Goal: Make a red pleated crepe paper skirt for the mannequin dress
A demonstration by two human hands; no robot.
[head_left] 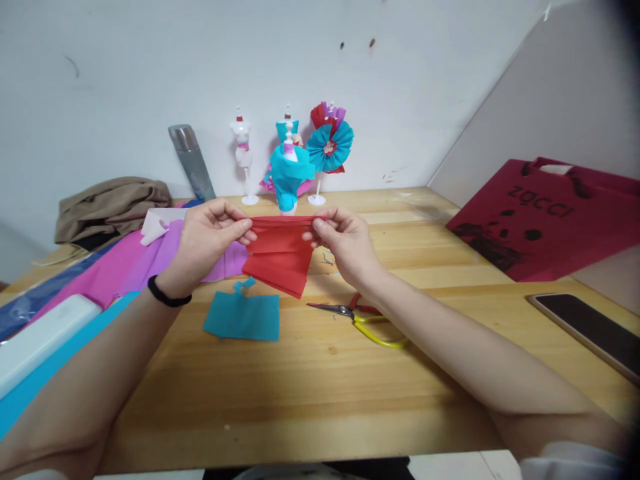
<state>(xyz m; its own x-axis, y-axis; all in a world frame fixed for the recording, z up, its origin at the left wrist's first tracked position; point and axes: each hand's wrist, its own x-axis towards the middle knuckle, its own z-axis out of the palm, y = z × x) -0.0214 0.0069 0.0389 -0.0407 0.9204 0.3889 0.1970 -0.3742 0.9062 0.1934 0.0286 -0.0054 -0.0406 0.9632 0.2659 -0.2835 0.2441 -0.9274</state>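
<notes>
The red sheet (280,260) is stretched between the left hand (215,233) and the right hand (343,241) — each pinches an upper corner — above the worktop (240,407). Its folded top runs left to right, roughly along the near edge; the rest hangs downward, and which axis is longer I cannot tell. Nearer that edge lie a teal piece (243,319) and scissors (345,311), blades toward the left edge; a teal-wrapped mannequin (289,172) stands toward the far edge.

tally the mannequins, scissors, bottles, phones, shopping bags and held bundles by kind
Small white mannequins: 4
Scissors with red and yellow handles: 1
Grey cylindrical bottle with metallic cap: 1
Dark rectangular phone: 1
Red shopping bag with black print: 1
Red paper-like bundle held in the fingers: 1
Total: 9
</notes>
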